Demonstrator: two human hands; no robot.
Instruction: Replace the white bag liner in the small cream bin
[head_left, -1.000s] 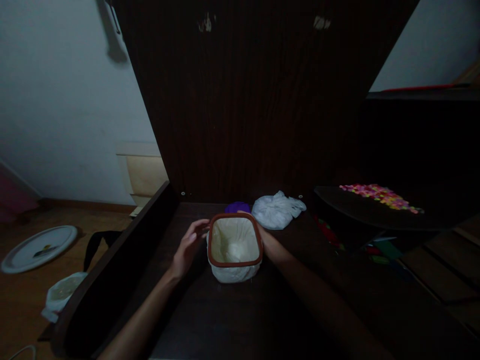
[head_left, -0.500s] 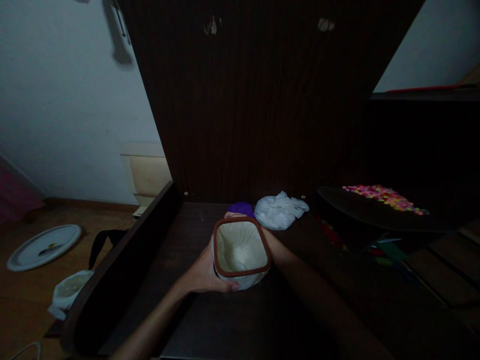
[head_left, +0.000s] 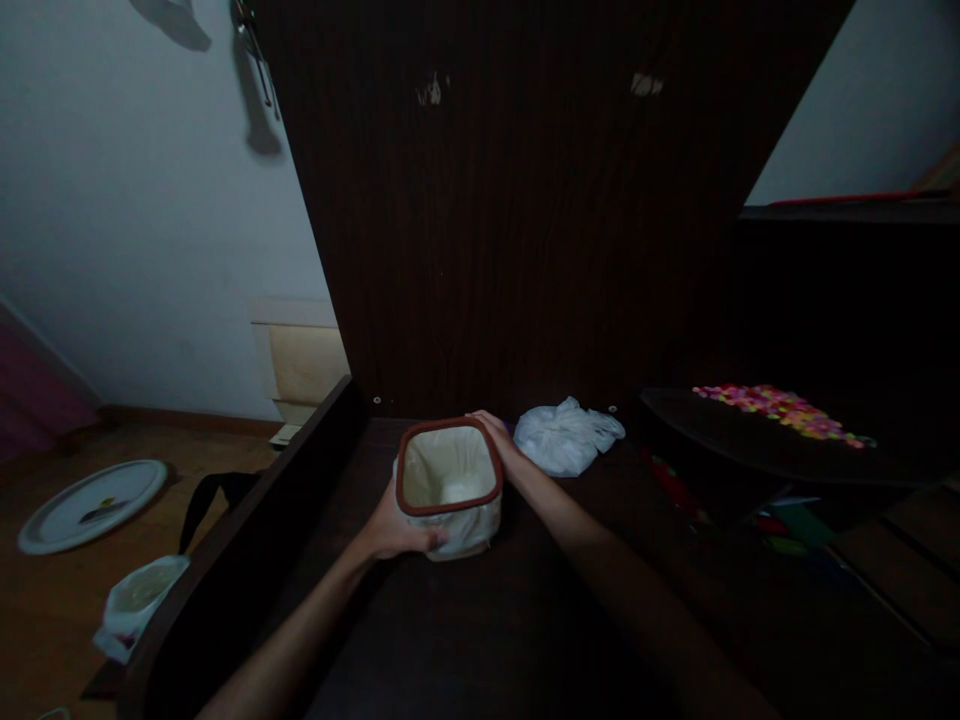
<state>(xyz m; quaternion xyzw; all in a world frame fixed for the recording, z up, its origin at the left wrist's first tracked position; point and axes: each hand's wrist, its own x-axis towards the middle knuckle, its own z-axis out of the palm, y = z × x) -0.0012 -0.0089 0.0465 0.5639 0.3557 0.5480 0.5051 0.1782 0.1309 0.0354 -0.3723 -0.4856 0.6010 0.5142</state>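
A small square trash bin [head_left: 450, 530] with a brown rim and a whitish plastic liner sits between my hands on the dark desktop. Its open top faces me, and I see only liner inside. My left hand [head_left: 399, 528] grips the bin's near left side, thumb across the front and the other fingers hidden behind it. Around the far right corner is my right hand [head_left: 496, 440], pressed to the side with its fingertips partly out of sight. A knotted white plastic bag [head_left: 561, 440] lies just right of that hand.
A dark raised side board [head_left: 247, 530] bounds the desk on the left, and a tall dark panel [head_left: 510, 220] stands behind. Pink and yellow small pieces [head_left: 784, 410] lie on a shelf [head_left: 690, 430] at right. On the floor are a white round lid-like object [head_left: 90, 505] and a lined container [head_left: 142, 600].
Both hands have shifted the trash bin left and slightly back. The purple item seen behind it before is now almost wholly hidden. The view has tilted slightly.
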